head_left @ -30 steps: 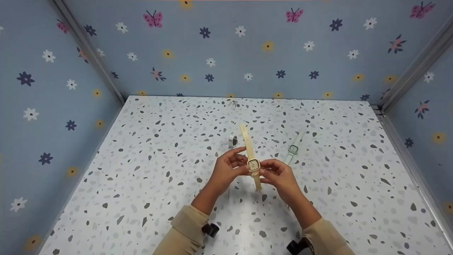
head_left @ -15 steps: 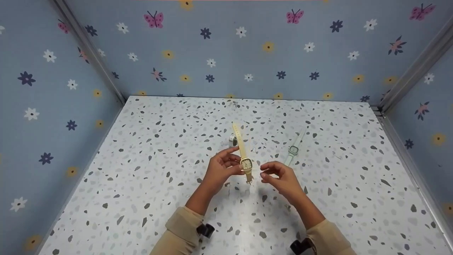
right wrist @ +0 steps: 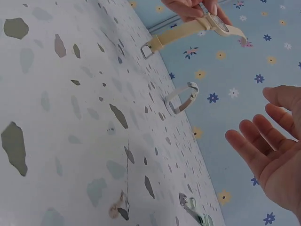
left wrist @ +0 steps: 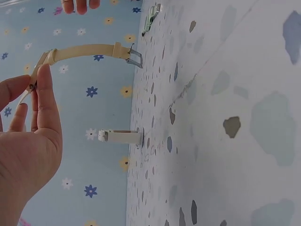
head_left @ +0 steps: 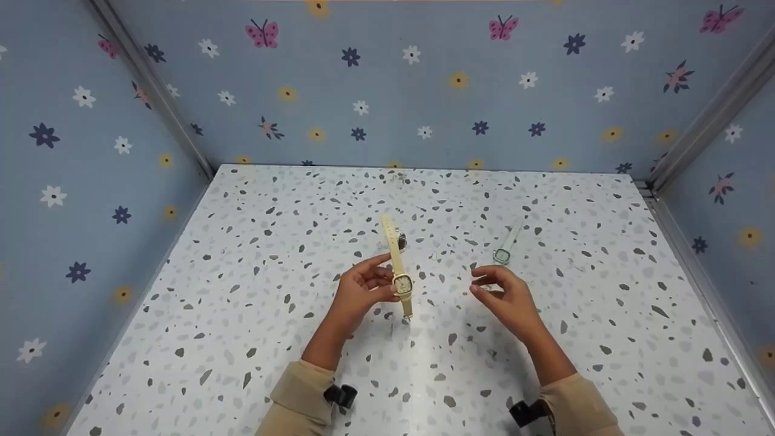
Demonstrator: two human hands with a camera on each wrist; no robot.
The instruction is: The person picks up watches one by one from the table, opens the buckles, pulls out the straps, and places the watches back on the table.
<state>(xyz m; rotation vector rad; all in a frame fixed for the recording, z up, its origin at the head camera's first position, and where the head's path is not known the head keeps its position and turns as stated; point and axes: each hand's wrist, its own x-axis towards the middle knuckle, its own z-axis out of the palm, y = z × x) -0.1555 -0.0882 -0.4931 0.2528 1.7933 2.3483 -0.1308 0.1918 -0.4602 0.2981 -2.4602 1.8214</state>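
My left hand [head_left: 358, 295] pinches a pale yellow wristwatch [head_left: 402, 284] by its case, thumb on one side and fingers behind. Its strap hangs unfastened, one end pointing away from me and the buckle end toward me; the buckle shows well in the left wrist view. My right hand [head_left: 508, 300] is apart from it, fingers loosely bent with nothing between them. A mint green wristwatch [head_left: 502, 255] lies just beyond the right hand, which covers its near strap. Behind the yellow strap a white wristwatch [right wrist: 182, 99] stands on the table with its band in a loop.
The white speckled table [head_left: 272, 272] is enclosed by blue flower-printed panels [head_left: 387, 79] at the back and both sides. Metal corner posts [head_left: 705, 100] join the panels.
The right hand has let go of the yellow wristwatch and moved right, toward the green one. The left hand has carried the yellow wristwatch left, so its strap now overlaps the white one.
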